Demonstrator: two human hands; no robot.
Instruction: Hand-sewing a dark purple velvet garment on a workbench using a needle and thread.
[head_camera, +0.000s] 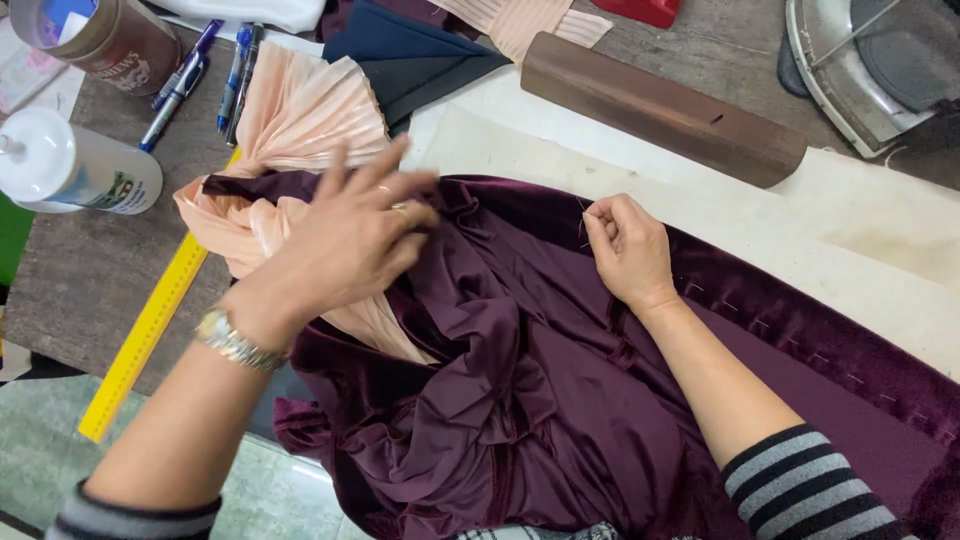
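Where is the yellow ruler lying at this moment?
In the head view the yellow ruler lies slantwise on the left, on the table, partly under the peach pleated fabric, beside the left hand.

- left hand (350, 240) flat, fingers spread, pressing on dark purple garment (520, 400) where it meets peach pleated fabric (300, 115)
- right hand (628, 250) fingers pinched on the garment's upper velvet edge, right of left hand
- yellow ruler (145, 335) left of the garment, partly under peach fabric
- white bottle (75, 165) and pens (215, 70) further left of the garment
- brown wooden block (660, 105) above the garment, on white cloth (860, 250)
- navy fabric (410, 55) above the garment
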